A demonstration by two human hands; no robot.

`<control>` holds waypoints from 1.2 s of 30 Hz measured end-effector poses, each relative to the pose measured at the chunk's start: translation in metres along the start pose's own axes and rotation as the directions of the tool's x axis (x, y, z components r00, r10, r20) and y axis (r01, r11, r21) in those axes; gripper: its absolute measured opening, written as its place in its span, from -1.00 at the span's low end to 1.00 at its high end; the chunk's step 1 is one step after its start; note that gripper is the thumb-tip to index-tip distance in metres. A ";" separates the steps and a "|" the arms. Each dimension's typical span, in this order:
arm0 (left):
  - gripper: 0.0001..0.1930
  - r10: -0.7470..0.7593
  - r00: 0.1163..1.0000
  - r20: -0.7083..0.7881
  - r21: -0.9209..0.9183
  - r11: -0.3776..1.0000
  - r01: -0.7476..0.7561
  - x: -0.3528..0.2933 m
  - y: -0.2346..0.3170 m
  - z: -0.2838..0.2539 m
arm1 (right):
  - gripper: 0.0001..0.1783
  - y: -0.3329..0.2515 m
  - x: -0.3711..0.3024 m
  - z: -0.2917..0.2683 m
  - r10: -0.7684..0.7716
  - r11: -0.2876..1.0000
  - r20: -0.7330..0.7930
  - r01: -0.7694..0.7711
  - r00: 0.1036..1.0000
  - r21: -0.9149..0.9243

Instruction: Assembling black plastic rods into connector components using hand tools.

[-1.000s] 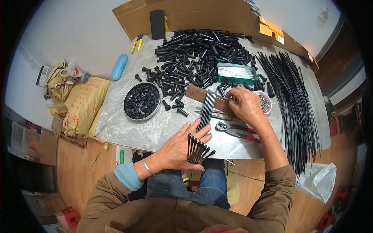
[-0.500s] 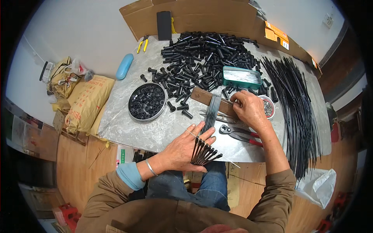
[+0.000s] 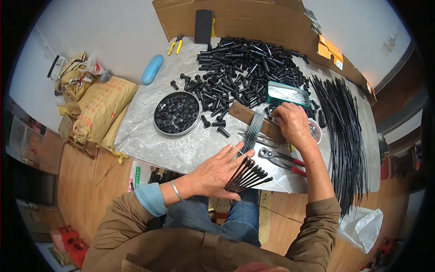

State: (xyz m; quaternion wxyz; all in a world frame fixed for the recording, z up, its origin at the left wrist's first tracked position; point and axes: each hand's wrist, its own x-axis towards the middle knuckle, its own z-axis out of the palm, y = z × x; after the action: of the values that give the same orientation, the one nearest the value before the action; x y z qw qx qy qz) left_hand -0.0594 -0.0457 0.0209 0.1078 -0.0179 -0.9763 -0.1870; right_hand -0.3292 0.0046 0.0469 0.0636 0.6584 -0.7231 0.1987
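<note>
My left hand [image 3: 209,176] lies at the table's near edge, fingers stretched over a row of thin black rods [image 3: 252,136] and thumb below, holding them. The rods' pale ends rest side by side across a brown wooden bar [image 3: 242,112]. Knobbed black ends [image 3: 253,174] fan out between fingers and thumb, and a thin white rod [image 3: 282,186] crosses there. At the bar's right part, my right hand [image 3: 292,126] has its fingertips pinched together; whatever they hold is hidden. Red-handled pincers [image 3: 283,161] lie just below the right hand.
Beyond the hands spreads a heap of black bolt-like pieces [image 3: 247,63]. A green tin [image 3: 287,94] holds pale thin rods. A round dish [image 3: 176,113] of small black rings stands left, a small bowl [image 3: 314,130] right. Long black strands [image 3: 342,140] overhang the right edge.
The whole view has shifted slightly. The fanned knobbed ends have swung a little up and right with my left hand. My right hand stays pinched beside the wooden bar.
</note>
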 end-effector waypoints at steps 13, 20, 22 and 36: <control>-0.01 0.031 0.998 -0.050 -0.043 0.999 -0.034 -0.005 -0.006 0.003 | -0.88 -0.015 0.010 -0.001 0.003 1.000 0.043 -0.002 0.999 -0.025; -0.01 0.030 0.998 -0.050 -0.064 0.997 -0.033 -0.007 -0.009 0.005 | -0.85 -0.011 0.014 -0.008 0.101 0.987 0.205 -0.124 0.974 0.102; 0.01 0.034 0.999 -0.039 -0.061 0.997 -0.036 -0.007 -0.010 0.004 | -0.84 -0.012 0.014 -0.007 0.105 0.989 0.212 -0.125 0.972 0.080; 0.03 0.040 0.999 -0.017 -0.056 0.998 -0.041 -0.006 -0.012 0.004 | -0.84 -0.016 0.009 0.005 0.193 0.969 0.084 -0.204 0.978 0.142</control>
State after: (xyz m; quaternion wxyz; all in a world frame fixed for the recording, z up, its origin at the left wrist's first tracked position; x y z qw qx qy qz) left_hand -0.0551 -0.0549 0.0118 0.1187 -0.0393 -0.9692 -0.2123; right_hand -0.3138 -0.0069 0.0488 -0.0313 0.5922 -0.7702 0.2347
